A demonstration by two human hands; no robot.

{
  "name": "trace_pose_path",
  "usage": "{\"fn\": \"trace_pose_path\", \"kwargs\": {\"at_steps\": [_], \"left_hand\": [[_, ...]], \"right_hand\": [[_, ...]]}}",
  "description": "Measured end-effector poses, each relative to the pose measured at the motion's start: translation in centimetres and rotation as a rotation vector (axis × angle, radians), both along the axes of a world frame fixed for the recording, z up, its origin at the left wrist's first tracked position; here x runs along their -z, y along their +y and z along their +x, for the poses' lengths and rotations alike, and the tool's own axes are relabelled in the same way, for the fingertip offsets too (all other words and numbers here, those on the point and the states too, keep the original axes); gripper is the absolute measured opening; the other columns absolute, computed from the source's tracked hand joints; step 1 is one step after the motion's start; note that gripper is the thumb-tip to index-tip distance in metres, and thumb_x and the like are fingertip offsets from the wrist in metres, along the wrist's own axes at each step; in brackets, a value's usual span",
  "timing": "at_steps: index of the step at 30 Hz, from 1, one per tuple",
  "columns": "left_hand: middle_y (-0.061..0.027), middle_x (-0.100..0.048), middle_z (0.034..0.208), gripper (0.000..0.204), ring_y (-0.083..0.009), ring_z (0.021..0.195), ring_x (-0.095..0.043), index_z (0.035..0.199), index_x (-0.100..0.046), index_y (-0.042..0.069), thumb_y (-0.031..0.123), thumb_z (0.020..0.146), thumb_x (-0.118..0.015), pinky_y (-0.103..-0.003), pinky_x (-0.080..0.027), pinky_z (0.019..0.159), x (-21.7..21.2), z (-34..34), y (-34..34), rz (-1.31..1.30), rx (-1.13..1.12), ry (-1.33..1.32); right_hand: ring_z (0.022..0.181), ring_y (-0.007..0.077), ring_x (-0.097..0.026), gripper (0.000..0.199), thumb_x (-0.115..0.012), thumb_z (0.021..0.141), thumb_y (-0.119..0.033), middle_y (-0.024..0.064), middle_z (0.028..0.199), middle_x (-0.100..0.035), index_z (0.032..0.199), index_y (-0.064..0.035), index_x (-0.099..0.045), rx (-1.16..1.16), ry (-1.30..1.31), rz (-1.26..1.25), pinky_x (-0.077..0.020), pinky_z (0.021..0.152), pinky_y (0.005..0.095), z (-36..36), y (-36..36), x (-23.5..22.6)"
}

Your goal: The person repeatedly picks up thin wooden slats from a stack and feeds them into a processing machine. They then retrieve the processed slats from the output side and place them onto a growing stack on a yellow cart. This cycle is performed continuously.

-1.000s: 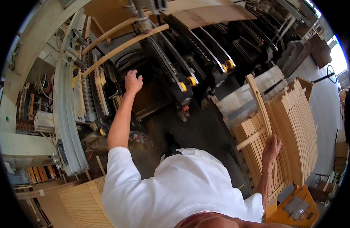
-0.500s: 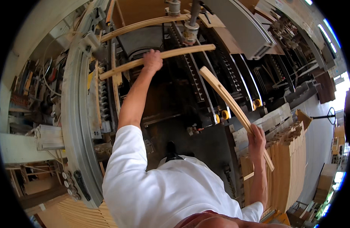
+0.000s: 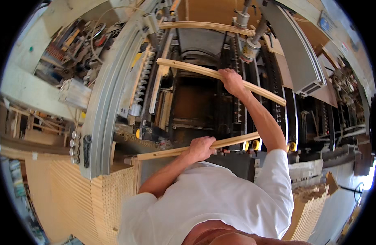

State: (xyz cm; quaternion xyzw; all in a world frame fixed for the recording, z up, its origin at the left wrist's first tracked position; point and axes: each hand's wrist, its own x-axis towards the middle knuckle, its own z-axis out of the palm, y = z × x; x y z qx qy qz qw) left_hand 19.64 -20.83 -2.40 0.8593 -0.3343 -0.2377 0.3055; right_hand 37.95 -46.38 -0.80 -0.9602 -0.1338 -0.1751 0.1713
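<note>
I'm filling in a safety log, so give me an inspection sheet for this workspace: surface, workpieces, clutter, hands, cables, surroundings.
Surface: dark rails, with the far slat lying crosswise at the back.
Workpieces: near slat in front of the body; middle slat above the rails, contact unclear.
Clutter: jumbled parts at upper left.
Hands: left hand holds the near slat; right hand grips the middle slat.
Cables: thin pale line looping at upper left; hose or wire unclear.
Surroundings: wood stacks at lower left and lower right.
</note>
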Motion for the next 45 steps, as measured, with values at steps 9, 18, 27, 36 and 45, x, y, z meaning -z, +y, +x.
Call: {"fn": "trace_pose_path", "kwargs": {"at_steps": [9,18,27,36,45], "left_hand": [[-0.0166,-0.065,0.101,0.033,-0.0384,0.098,-0.062,0.106,-0.064,0.007,0.026,0.082,-0.072,-0.048,-0.049,0.081,0.9,-6.7,7.5,0.087,-0.45,0.068],[-0.0203,-0.067,0.096,0.028,-0.0398,0.095,-0.062,0.1,-0.066,0.008,0.025,0.079,-0.072,-0.048,-0.049,0.08,-0.2,-12.1,12.5,0.207,-0.844,0.207],[-0.0189,-0.068,0.096,0.033,-0.0391,0.094,-0.063,0.104,-0.067,0.01,0.027,0.077,-0.074,-0.049,-0.05,0.08,3.4,-13.6,15.0,0.283,-0.88,0.102],[-0.0172,-0.068,0.102,0.035,-0.0383,0.098,-0.063,0.107,-0.068,0.009,0.025,0.076,-0.075,-0.046,-0.051,0.083,0.7,-15.3,15.4,0.26,-0.926,0.105],[-0.0158,-0.07,0.097,0.04,-0.0298,0.088,-0.067,0.111,-0.069,0.002,0.017,0.076,-0.079,-0.038,-0.052,0.081,-6.8,-20.1,18.3,0.089,-1.08,0.077]], "right_hand": [[0.094,0.0319,-0.064,0.02,-0.063,0.085,-0.019,0.01,0.097,-0.067,0.104,-0.0124,-0.064,0.128,-0.141,-0.221,-0.0495,0.081,0.0451,13.0,0.0,4.6],[0.094,0.0318,-0.064,0.024,-0.072,0.081,-0.025,0.0095,0.095,-0.066,0.098,-0.0109,-0.063,0.075,-0.175,-0.232,-0.0481,0.081,0.0453,15.3,0.2,4.7],[0.094,0.0292,-0.064,0.016,-0.067,0.081,-0.021,0.0076,0.093,-0.066,0.094,-0.0125,-0.065,0.066,-0.206,-0.213,-0.0474,0.082,0.044,16.4,1.2,4.9],[0.094,0.0307,-0.064,0.021,-0.07,0.08,-0.025,0.0077,0.098,-0.067,0.097,-0.013,-0.064,0.065,-0.192,-0.198,-0.0468,0.081,0.0444,16.2,1.4,4.8],[0.107,0.0351,-0.06,0.035,-0.07,0.083,-0.028,0.0142,0.11,-0.065,0.111,-0.0085,-0.063,0.149,-0.197,-0.178,-0.0466,0.09,0.0477,15.3,3.7,4.0]]}}
